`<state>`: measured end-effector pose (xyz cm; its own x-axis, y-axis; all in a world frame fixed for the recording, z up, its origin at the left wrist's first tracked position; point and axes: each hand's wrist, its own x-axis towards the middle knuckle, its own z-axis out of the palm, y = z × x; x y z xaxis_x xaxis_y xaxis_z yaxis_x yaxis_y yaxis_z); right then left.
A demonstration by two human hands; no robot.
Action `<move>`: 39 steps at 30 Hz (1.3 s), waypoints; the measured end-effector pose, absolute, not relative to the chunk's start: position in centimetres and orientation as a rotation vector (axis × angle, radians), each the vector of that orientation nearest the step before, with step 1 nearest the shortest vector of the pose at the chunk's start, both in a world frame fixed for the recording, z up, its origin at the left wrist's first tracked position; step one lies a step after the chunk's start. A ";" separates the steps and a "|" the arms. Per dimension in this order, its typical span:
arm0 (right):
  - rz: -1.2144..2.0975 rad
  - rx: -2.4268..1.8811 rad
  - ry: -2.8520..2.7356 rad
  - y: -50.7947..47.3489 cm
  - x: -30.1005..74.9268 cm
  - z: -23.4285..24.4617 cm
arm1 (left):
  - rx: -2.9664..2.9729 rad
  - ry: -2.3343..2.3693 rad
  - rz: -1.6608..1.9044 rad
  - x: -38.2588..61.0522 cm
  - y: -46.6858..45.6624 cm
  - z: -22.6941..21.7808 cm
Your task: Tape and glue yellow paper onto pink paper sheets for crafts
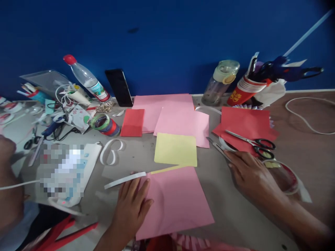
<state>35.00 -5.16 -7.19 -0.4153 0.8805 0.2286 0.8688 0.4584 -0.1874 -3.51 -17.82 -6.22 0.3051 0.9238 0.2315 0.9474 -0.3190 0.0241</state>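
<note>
My left hand (132, 204) lies flat, fingers stretched out, on the left edge of a pink paper sheet (178, 202) near the table's front. A white paper strip (125, 180) lies just beyond its fingertips. My right hand (250, 172) rests palm down on the table to the right, fingers spread, its fingertips near a utility knife (220, 150) and below the black-handled scissors (252, 142). The scissors lie on red paper (244, 125). A yellow sheet (176, 150) sits between the hands, farther back.
More pink sheets (170, 111), a small red sheet (132, 122), tape rolls (104, 124), a water bottle (87, 80), a phone (119, 87), a clear jar (221, 82), a red cup of tools (246, 89) and a white cable (306, 118) stand along the back. Another person's arm (9, 181) is at left.
</note>
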 end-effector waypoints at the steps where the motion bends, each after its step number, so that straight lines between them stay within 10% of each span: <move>1: 0.006 -1.505 -2.417 -5.3 34.9 -7.0 | -2.456 -1.759 -0.283 -3.5 -17.8 -6.4; 17: 0.448 -0.518 -2.553 -7.7 22.0 -4.1 | -2.717 -1.789 -0.435 -1.3 -14.4 -5.0; 39: 0.396 -0.638 -2.799 -10.6 22.5 -7.4 | -2.175 -2.251 -0.742 -4.8 -16.6 -4.8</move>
